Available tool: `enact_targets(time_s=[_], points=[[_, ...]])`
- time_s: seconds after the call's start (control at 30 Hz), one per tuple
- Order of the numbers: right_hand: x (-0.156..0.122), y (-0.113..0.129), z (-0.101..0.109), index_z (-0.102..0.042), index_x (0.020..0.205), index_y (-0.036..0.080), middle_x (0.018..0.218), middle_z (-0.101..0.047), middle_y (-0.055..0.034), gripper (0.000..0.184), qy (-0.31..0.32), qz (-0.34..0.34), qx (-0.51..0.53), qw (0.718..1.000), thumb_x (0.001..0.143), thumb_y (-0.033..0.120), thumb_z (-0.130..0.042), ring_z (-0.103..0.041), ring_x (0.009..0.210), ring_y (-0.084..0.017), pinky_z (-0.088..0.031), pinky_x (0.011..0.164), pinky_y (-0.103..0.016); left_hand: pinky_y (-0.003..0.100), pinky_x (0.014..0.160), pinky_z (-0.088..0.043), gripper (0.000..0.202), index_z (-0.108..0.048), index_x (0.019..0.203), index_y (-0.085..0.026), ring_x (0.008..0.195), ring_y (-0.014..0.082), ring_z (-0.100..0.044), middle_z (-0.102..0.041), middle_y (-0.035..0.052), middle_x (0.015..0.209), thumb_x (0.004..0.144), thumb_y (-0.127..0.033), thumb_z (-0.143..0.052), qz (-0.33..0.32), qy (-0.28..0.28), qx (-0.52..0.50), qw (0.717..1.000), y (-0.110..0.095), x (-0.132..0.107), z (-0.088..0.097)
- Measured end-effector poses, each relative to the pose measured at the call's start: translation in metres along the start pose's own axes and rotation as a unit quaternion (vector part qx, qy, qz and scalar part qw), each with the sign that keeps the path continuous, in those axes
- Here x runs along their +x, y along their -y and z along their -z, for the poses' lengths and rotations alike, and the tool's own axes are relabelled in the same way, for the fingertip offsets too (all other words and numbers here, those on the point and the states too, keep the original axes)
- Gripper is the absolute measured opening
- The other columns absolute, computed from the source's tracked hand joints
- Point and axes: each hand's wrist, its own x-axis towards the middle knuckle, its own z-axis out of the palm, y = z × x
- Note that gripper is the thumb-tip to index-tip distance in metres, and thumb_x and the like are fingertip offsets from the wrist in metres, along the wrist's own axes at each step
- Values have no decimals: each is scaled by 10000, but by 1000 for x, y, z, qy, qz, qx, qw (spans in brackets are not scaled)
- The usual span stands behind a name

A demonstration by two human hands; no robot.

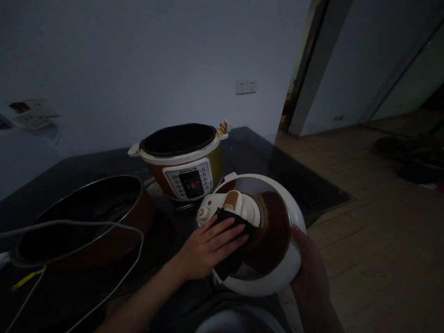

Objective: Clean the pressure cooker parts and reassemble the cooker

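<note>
A pressure cooker lid (pixel 274 231), white-rimmed with a brown top, is tilted near the table's front. My right hand (pixel 310 263) grips its rim from the right, thumb on top and the other fingers hidden beneath. With fingers laid flat together, my left hand (pixel 217 245) presses a dark cloth (pixel 231 263) against the lid beside its white handle (pixel 234 201). Behind the lid stands the electric pressure cooker (pixel 180 162), uncovered, its control panel facing me and a dark pot inside.
A large brown pan (pixel 93 222) stands on the left of the dark table (pixel 294 180). A pale cord (pixel 135 231) loops across it, and a yellow strip (pixel 27 279) shows at lower left. Sockets (pixel 246 86) are on the wall behind. Wooden floor (pixel 374 236) lies to the right.
</note>
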Motion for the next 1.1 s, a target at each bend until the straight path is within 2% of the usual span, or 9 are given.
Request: enact_targets(time_s=[0.1,0.2,0.33,0.47,0.6,0.73,0.87,0.97,1.1], points=[[-1,-1,-2,-717,908,197,786,-768,-18,457,1,2,12,1000,541,434,-853,-707,659,-221,-555,560,-287,406,1212,-167,547,-421,1464,-208,1455,210,-309,-546,87,1431,923,-136,-422,6,-32,26,999,-7,13,0],[-3,-2,-4,-709,957,179,852,-776,-46,495,14,0,7,1000,555,434,-843,-717,694,-241,-568,581,-308,453,1207,-181,561,-449,1432,-109,1486,254,-215,-467,137,1491,876,-56,-402,52,-33,89,994,-20,34,3],[-4,-5,-2,-706,964,189,807,-767,-49,460,21,7,0,1000,599,443,-823,-720,718,-259,-583,619,-344,505,1176,-266,568,-453,1407,-23,1467,328,-249,-374,174,1540,841,-53,-410,144,5,126,982,-36,62,6],[0,-9,2,-704,986,199,764,-757,-43,451,10,4,6,1000,614,426,-818,-727,756,-269,-591,677,-361,502,1189,-248,611,-432,1411,-3,1473,328,-235,-337,180,1559,810,-95,-498,192,12,114,975,-43,74,4],[4,-10,4,-689,1028,172,795,-765,-49,575,-4,3,18,1000,570,483,-841,-732,822,-287,-584,750,-384,522,1190,-198,816,-333,1486,-71,1499,324,-133,-258,182,1591,753,-232,-655,153,13,88,984,-51,51,-8],[3,-11,5,-693,959,191,812,-771,-58,593,11,16,28,999,544,589,-838,-728,867,-292,-577,765,-380,489,1191,-193,815,-190,1548,-100,1501,304,-142,-284,156,1589,859,-407,-497,102,3,49,994,-58,-8,-37],[4,-16,8,-700,904,199,806,-770,-57,572,17,38,23,999,625,697,-738,-721,909,-287,-572,776,-380,518,1171,-235,680,-155,1558,-144,1480,279,-239,-347,161,1564,913,-206,-361,154,-75,43,984,-60,-57,-71],[6,-18,6,-705,994,215,812,-770,-41,653,-5,19,48,999,646,765,-665,-718,935,-275,-564,810,-383,526,1177,-229,701,-126,1560,-191,1493,257,-203,-199,125,1628,909,-125,-375,219,-160,40,962,-64,-67,-89],[5,-15,-3,-714,1025,232,849,-776,-17,588,-23,30,55,998,700,716,-648,-716,953,-249,-551,845,-365,553,1182,-199,708,-79,1563,-194,1512,260,-113,-77,109,1653,931,-182,-398,273,-227,29,934,-78,-56,-103]])
